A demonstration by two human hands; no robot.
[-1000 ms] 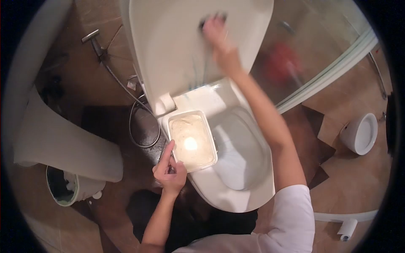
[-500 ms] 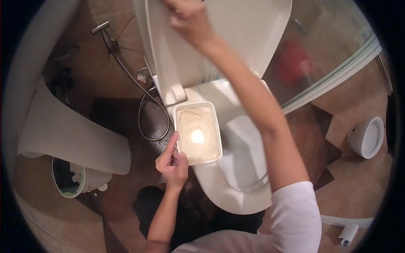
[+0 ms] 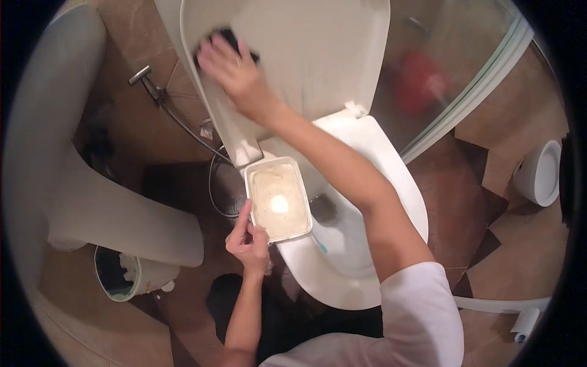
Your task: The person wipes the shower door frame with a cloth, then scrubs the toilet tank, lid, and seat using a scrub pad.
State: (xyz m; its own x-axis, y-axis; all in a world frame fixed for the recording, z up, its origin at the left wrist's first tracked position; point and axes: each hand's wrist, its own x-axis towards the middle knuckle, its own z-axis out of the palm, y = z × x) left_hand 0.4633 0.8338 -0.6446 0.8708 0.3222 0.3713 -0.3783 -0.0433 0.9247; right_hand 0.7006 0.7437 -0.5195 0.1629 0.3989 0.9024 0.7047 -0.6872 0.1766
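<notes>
My left hand grips the lower left side of a white rectangular plastic tub. Pale, creamy contents fill the inside and reflect a bright light. The tub is over the left edge of the toilet bowl rim. Against the left part of the raised toilet lid, my right hand presses a black sponge, blurred and partly covered by the fingers. Whether it is a sponge or a folded cloth is hard to tell.
A bidet sprayer with its hose hangs at left. Below the white basin pedestal is a waste bin. On the right are a glass shower panel, with a red object behind it, and a white pot-like container.
My right hand has come down along the left side of the lid, and the black sponge now shows more. The left hand still holds the tub. The view has shifted slightly.
</notes>
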